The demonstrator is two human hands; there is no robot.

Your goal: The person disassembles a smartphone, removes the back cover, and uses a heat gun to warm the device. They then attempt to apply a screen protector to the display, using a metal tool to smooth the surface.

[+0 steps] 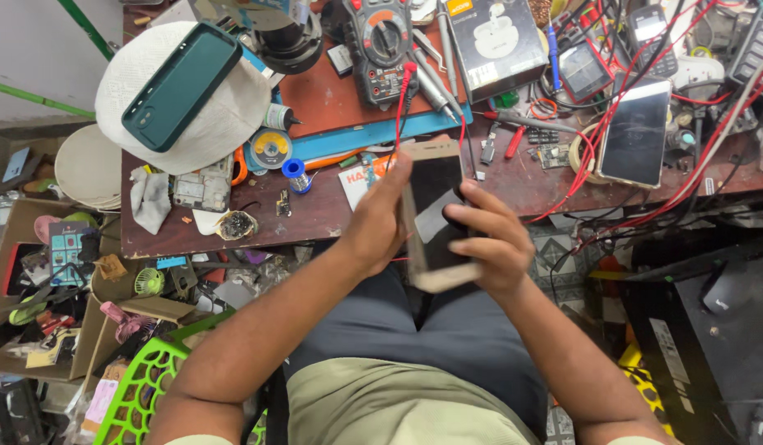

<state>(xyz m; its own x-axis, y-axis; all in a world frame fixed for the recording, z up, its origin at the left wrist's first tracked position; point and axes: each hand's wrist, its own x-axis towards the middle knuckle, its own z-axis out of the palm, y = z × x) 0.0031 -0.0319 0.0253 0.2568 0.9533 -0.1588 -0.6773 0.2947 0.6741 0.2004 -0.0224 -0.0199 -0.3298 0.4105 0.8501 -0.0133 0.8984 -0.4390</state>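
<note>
Over my lap I hold a gold-framed smartphone [435,191] with a dark screen, tilted upright in front of the bench edge. My left hand [377,221] grips its left side, fingers reaching up along the frame. On the other side my right hand [488,239] wraps the phone's right edge and lower end, with its fingers lying across the screen. A pale patch shows on the glass between my hands.
The brown workbench [323,210] carries a multimeter [381,45] with red leads, a white hat [225,124] with a green phone case [182,84] on it, a solder spool [295,171], a black box [497,37] and another phone [637,132]. A green plastic stool [138,391] stands lower left.
</note>
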